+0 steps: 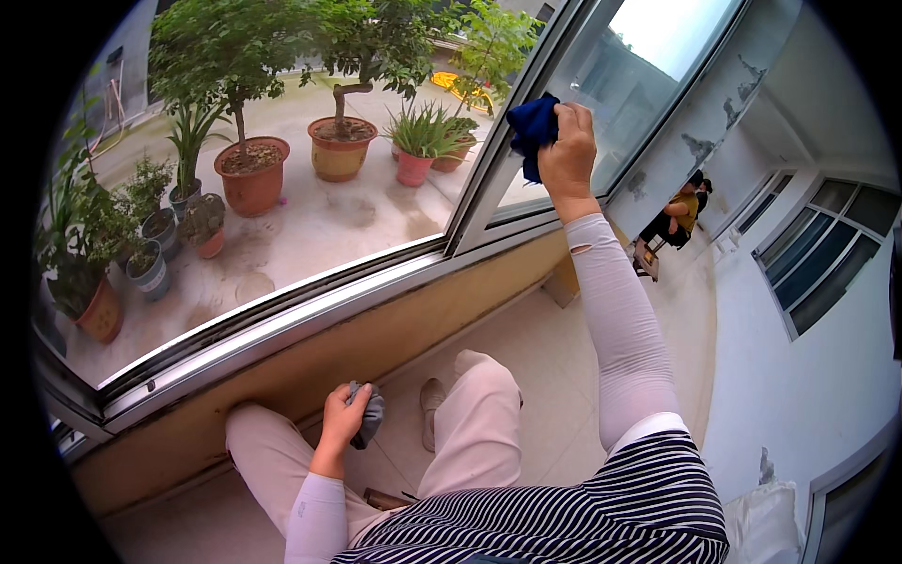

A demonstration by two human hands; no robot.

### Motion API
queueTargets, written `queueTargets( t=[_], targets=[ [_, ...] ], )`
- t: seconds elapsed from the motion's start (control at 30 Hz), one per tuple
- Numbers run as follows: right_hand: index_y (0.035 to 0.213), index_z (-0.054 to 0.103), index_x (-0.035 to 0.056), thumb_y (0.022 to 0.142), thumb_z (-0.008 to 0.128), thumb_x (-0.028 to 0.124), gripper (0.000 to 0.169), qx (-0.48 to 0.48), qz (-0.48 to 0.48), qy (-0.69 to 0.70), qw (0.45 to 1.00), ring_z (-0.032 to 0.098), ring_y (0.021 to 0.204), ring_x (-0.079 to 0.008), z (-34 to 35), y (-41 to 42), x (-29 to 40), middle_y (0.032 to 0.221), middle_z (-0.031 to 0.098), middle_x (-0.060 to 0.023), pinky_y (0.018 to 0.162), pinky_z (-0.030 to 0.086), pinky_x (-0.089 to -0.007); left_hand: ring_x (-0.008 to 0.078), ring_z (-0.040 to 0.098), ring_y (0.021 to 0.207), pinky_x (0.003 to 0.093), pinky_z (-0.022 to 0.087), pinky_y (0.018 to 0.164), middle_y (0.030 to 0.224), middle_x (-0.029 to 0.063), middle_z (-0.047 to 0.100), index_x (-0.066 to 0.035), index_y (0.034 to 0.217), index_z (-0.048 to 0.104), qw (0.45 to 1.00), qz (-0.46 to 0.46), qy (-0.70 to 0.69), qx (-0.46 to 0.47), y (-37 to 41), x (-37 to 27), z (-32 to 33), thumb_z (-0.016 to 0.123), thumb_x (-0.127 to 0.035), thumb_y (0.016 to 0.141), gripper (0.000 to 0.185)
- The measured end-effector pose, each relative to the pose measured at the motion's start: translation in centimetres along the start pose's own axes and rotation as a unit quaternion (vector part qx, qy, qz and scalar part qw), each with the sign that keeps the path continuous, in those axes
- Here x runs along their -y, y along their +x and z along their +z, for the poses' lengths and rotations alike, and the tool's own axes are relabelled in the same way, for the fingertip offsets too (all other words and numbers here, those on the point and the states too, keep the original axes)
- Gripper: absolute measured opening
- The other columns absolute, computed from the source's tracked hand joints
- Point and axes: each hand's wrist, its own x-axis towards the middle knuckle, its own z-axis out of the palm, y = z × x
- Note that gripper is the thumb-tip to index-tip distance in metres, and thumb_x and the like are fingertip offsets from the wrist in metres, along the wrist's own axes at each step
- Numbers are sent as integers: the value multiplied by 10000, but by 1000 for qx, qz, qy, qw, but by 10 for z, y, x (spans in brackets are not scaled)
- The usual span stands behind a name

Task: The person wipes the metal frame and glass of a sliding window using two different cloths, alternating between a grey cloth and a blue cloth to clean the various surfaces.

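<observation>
My right hand (569, 151) is raised at the aluminium frame of a sliding window (486, 169), gripping a dark blue cloth (532, 130). The cloth lies against the upright of the sash, beside the glass pane (624, 99). Low in front of me, over my lap, my left hand (342, 416) holds a crumpled grey cloth (368, 416). Part of each cloth is hidden by the fingers around it. Below the hands runs the metal sill track (282, 321), on top of a tan low wall (338, 338).
Beyond the open window stand several potted plants, among them a tree in a terracotta pot (252, 176) and an aloe-like plant (423, 134). To the right, people (680, 208) sit along the corridor. A white wall with a barred window (821, 247) runs behind my right arm.
</observation>
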Motion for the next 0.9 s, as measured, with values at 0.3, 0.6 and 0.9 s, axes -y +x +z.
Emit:
queueTargets(
  t=[0.3,0.6,0.9],
  targets=[
    [1034,659,18,735,583,-36,313,-22,2,-38,999,624,991,-383,-12,65,-14,1104,632,-175,864,522,-433,154,598,700,315,481,658,767,75,631,30,801,686,1000,-13,20,-7,1,8,1,668,-276,906,324],
    [1032,647,44,707,624,-21,332,40,-69,-79,994,621,964,-335,-6,-4,12,1084,632,-117,815,534,-403,197,620,747,333,490,699,810,104,650,21,807,698,998,11,59,9,0,-9,6,673,-271,899,307],
    [1033,651,21,737,622,-20,300,-59,-62,-108,990,620,981,-361,-8,73,-13,1074,649,-151,877,510,-417,142,589,716,305,473,661,779,67,634,33,824,684,997,46,63,-2,2,-7,9,661,-248,915,296]
  ],
)
